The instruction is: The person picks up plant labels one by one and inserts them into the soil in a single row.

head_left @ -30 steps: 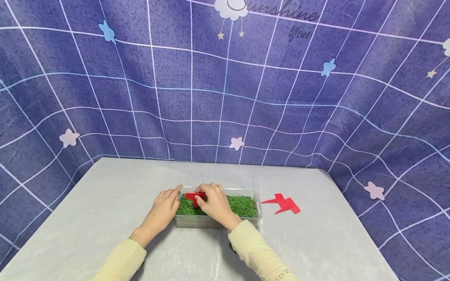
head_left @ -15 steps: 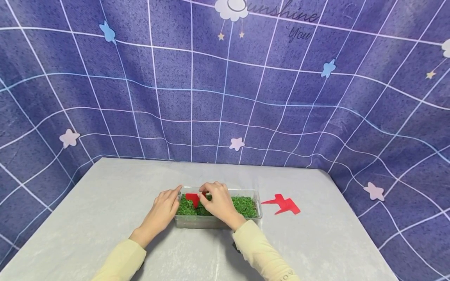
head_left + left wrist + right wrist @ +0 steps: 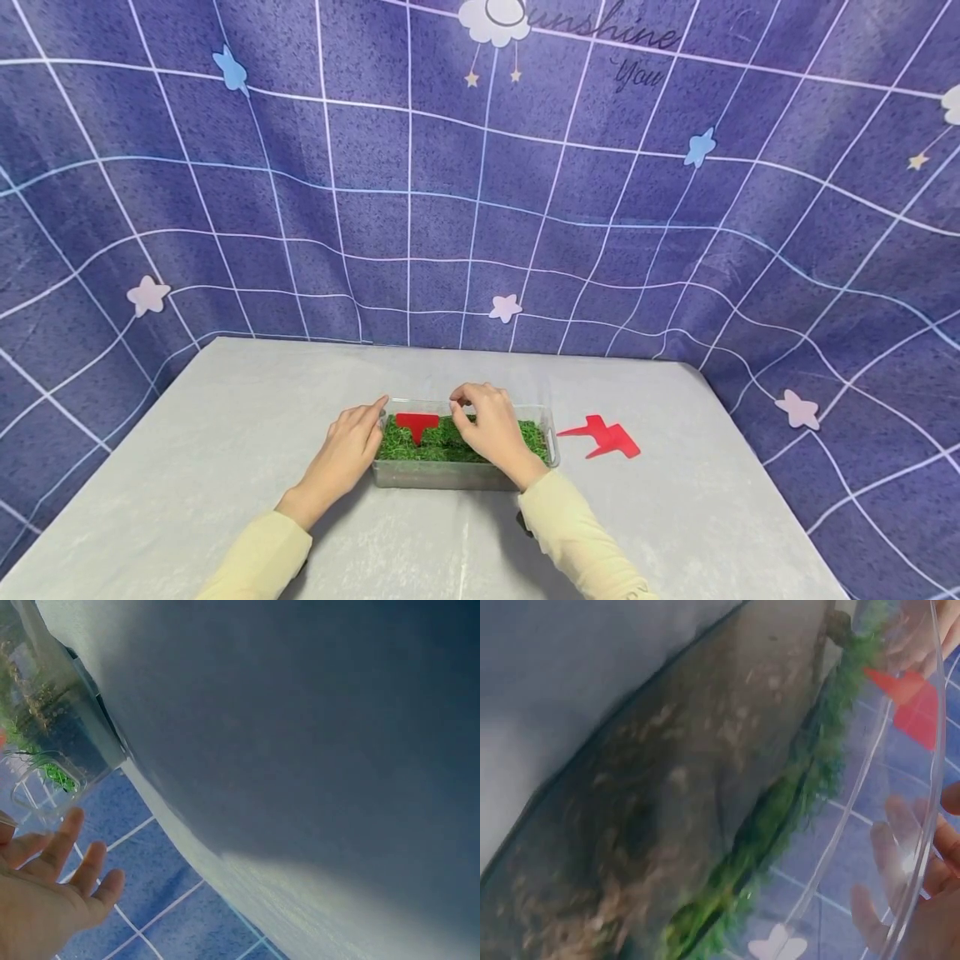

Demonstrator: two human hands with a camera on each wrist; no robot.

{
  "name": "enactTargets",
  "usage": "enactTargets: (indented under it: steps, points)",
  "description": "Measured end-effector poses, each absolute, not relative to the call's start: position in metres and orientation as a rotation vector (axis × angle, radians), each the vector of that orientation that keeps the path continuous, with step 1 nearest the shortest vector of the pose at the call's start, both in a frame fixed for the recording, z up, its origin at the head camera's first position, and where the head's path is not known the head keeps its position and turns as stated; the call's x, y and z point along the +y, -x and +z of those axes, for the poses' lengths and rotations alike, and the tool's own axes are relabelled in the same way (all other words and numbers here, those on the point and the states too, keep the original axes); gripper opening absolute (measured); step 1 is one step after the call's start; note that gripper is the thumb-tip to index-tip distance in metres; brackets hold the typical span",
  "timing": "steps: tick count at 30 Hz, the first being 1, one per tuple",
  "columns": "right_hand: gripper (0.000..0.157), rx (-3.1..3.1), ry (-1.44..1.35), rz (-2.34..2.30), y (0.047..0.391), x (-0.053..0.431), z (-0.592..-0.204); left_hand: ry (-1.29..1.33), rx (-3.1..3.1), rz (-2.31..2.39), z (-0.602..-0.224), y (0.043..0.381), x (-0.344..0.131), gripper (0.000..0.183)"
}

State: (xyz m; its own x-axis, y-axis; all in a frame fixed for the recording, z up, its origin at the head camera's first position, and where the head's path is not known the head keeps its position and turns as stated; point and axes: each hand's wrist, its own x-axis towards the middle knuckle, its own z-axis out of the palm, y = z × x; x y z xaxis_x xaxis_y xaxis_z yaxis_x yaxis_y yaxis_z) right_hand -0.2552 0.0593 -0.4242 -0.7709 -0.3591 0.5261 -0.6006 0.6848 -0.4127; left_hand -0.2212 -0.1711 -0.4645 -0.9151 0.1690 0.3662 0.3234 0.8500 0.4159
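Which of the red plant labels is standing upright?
The T-shaped red plant label stuck in the green grass inside the clear container. The other two labels lie flat on the table to the container's right.

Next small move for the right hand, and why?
I'd probably move the right hand over to the loose tags and pick one up. It shows nothing in its fingers, one red tag already stands in the grass, and the loose ones lie on the table just right of the box.
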Motion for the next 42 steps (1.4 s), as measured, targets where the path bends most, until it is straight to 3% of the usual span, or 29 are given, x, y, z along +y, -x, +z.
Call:
enactTargets:
  steps: [22, 42]
  points:
    - [0.011, -2.531, -0.427, 0.846, 0.263, 0.132, -0.417, 0.384, -2.694, -0.691, -0.463, 0.22, -0.171, 0.044]
    - [0.011, -2.515, -0.198, 0.754, 0.265, 0.208, -0.443, 0.367, -2.703, -0.707, -0.464, 0.221, -0.171, 0.044]
